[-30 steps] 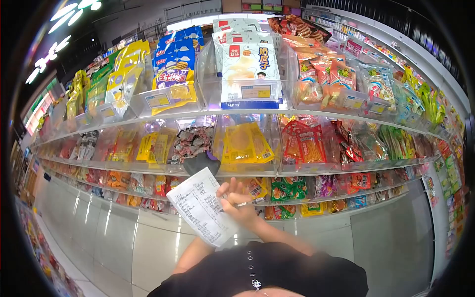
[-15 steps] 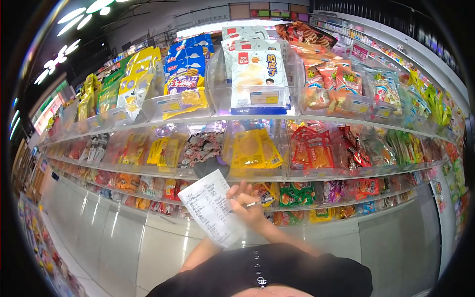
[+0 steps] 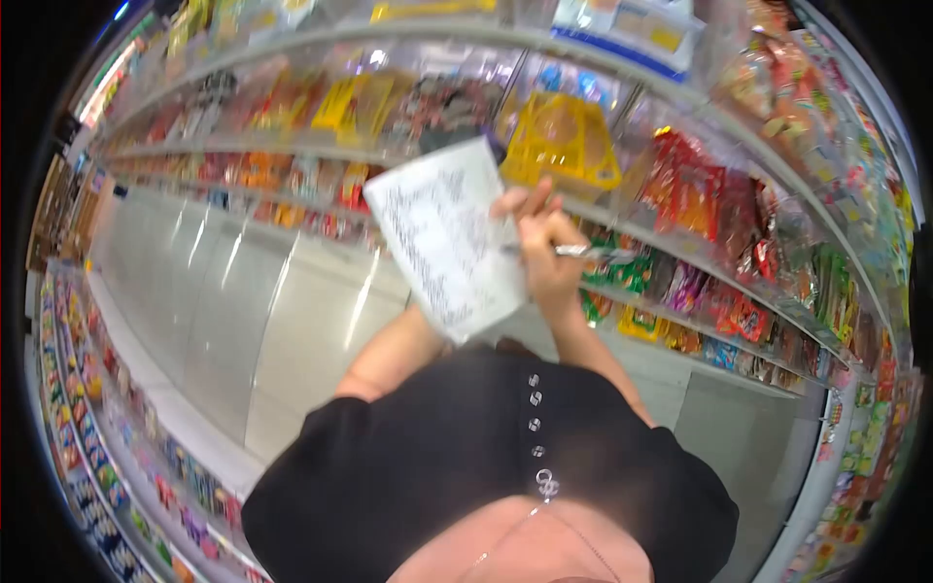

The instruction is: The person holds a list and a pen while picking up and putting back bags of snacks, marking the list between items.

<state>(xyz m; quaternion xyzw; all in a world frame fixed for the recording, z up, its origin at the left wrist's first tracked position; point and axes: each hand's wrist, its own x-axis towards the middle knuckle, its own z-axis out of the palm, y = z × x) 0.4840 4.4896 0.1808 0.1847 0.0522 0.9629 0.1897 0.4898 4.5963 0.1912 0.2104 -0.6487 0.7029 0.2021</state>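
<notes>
A white sheet of paper [image 3: 437,243] covered in handwritten lines is held up in front of me, tilted. My left hand is hidden behind it, and my left forearm [image 3: 394,350] runs up under its lower edge, bearing the sheet. At the sheet's right edge my right hand [image 3: 549,248] is closed around a pen [image 3: 581,252], its fingers curled. The pen lies roughly level across the hand, one end pointing at the writing. A dark rounded thing [image 3: 452,141] shows behind the top of the paper.
Shelves of packaged snacks stand ahead, with yellow packets [image 3: 562,146] and red packets [image 3: 680,185] in clear bins. Green packets [image 3: 622,267] sit on a lower shelf. Another stocked shelf [image 3: 146,457] runs along the lower left. Pale floor tiles [image 3: 214,262] lie between.
My view has tipped downward and turned, so the shelves slant and more of my black top shows. The paper and both arms appear higher in view; the pen stays in my right hand.
</notes>
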